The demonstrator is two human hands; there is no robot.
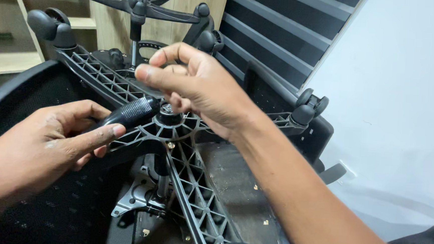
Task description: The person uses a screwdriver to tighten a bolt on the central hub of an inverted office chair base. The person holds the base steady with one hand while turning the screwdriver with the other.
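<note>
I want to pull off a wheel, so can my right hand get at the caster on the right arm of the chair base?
Probably yes. The right hand hovers over the hub, and the caster sits exposed at the arm's end with nothing across the path.

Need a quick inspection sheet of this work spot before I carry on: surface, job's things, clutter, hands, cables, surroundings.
Surface: dusty underside of the chair seat, small debris on it.
Job's things: upturned chair base with ribbed spokes; black tool handle pointing at the hub.
Clutter: nothing seen.
Hands: left hand grips the tool handle; right hand above the hub, fingertips pinched; what they hold cannot be told.
Cables: nothing seen.
Surroundings: casters on spoke ends, wooden shelf, white wall.
</note>
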